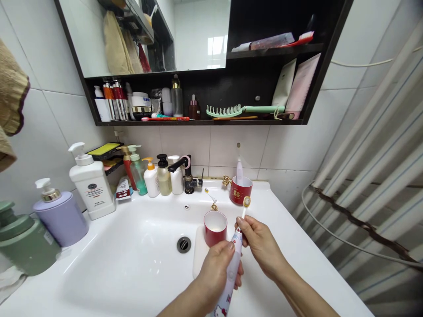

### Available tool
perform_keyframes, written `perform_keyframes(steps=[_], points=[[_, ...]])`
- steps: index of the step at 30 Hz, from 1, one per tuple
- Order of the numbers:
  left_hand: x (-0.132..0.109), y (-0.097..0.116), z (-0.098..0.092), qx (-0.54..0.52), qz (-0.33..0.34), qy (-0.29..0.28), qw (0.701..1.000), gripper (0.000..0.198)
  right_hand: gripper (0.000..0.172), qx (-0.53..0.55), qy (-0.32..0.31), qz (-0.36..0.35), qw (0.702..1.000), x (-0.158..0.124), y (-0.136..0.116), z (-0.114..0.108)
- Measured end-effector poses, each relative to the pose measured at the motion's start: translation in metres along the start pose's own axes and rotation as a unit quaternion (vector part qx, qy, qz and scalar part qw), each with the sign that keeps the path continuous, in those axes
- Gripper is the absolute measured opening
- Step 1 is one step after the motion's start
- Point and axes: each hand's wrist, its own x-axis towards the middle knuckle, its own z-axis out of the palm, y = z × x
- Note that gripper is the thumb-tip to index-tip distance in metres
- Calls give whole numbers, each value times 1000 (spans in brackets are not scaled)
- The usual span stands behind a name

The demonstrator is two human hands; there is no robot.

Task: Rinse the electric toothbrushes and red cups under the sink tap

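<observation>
My left hand is wrapped round the pale, cartoon-printed handle of an electric toothbrush, which slants up and away from me. At the top of the handle, the fingertips of my right hand pinch the lower stem of its brush head. My fingers hide the joint between head and handle. Just beyond my left thumb, a red cup with a white inside stands on a pale flat pad. Farther back, a second red cup holds another light-coloured toothbrush.
Below my hands spreads a white sink with a drain and a black faucet. Several pump bottles line its left and back edges, including a purple one. A dark mirror cabinet overhangs the back; a striped curtain hangs right.
</observation>
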Motion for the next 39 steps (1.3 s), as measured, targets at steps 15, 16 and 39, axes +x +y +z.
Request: perform_keyframes(steps=[15,16,39], points=[[9,38,-22,-185,143,197,952,26,52,89,-193,80,974,-28,9,42],[10,40,-26,-192,146,205,949,27,50,77,-186,82,976,-30,11,44],[14,42,-38,-97,159,192,964,23,30,32,-151,78,985,-38,22,57]])
